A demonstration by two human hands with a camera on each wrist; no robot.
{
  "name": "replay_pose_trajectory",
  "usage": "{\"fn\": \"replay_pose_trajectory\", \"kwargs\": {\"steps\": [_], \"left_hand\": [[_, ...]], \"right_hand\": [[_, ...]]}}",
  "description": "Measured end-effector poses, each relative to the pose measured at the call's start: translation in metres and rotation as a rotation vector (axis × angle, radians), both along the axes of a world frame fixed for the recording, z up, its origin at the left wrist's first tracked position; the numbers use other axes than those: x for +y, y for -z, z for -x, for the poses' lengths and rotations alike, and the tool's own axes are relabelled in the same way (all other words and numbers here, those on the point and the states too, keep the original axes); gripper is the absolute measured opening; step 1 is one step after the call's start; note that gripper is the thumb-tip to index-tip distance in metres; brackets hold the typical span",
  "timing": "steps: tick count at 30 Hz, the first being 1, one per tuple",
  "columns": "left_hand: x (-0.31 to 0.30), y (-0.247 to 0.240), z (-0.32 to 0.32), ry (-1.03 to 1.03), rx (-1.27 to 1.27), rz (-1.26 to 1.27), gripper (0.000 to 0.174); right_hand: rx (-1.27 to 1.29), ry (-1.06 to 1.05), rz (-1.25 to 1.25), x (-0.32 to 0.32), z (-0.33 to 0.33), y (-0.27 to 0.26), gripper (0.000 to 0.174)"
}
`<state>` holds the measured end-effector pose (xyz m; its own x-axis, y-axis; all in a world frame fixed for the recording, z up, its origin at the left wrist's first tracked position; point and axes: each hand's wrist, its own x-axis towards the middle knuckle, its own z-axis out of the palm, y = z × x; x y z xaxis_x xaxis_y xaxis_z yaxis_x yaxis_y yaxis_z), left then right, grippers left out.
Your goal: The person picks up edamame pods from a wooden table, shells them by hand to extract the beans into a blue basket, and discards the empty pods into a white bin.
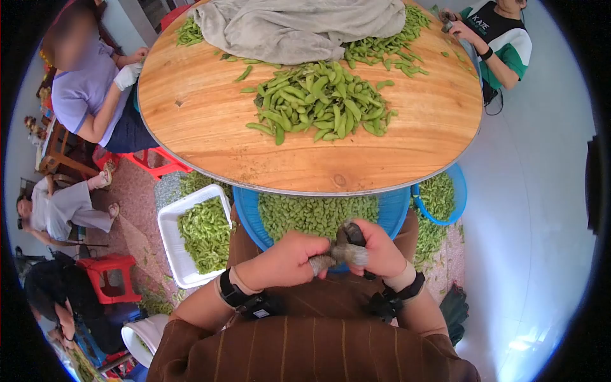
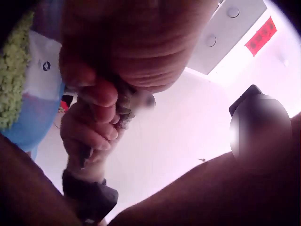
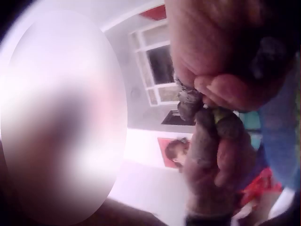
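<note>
Both hands meet over my lap, in front of the blue basin (image 1: 245,219) of shelled green soybeans (image 1: 318,213). Grey wrappings cover several fingertips. My left hand (image 1: 289,258) has its fingers curled, and its thumb and finger pinch a small green soybean pod (image 3: 218,114), mostly hidden by the fingertips in the right wrist view. Against it, the wrapped fingertips of my right hand (image 1: 375,251) close in from the other side, its fingers curled too. From below, in the left wrist view, the right hand's curled fingers (image 2: 89,134) sit beside the left hand's.
A round wooden table (image 1: 210,137) stands ahead, with a heap of soybean pods (image 1: 318,102) and a grey cloth (image 1: 286,32). Pods fill a white crate (image 1: 167,232) at left; a blue basket (image 1: 461,191) is at right. Red stools (image 1: 111,277) and other people sit around.
</note>
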<state>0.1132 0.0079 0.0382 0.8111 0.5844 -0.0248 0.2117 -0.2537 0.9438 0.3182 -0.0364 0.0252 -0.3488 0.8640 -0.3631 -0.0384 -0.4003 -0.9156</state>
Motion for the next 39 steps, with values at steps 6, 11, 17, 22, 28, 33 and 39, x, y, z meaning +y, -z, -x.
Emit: {"fn": "replay_pose_trajectory", "kwargs": {"steps": [6,11,17,22,28,33,39], "left_hand": [[0.002,0.000,0.008,0.049,-0.096,0.555,0.007],[0.003,0.040,0.071,-0.233,0.271,-0.112,0.011],[-0.014,0.046,0.131,-0.680,0.865,-0.409,0.017],[-0.014,0.034,0.124,-0.635,0.625,-0.361,0.017],[-0.002,0.025,0.072,-0.507,0.411,-0.311,0.017],[0.000,0.022,0.029,-0.273,0.375,-0.448,0.020],[-0.006,0.020,0.025,-0.234,0.367,-0.406,0.016]], "right_hand": [[0.074,0.009,-0.071,0.006,-0.001,0.012,0.021],[-0.922,-0.085,-0.630,0.026,-0.003,-0.017,0.026],[-0.863,0.405,-0.885,0.107,0.015,-0.049,0.022],[-1.269,0.395,-0.870,0.155,0.021,-0.033,0.018],[-1.127,0.398,-0.872,0.131,0.011,-0.037,0.020],[-1.209,0.397,-0.812,0.142,0.023,-0.029,0.017],[-1.114,0.327,-0.801,0.128,0.011,-0.034,0.020]]}}
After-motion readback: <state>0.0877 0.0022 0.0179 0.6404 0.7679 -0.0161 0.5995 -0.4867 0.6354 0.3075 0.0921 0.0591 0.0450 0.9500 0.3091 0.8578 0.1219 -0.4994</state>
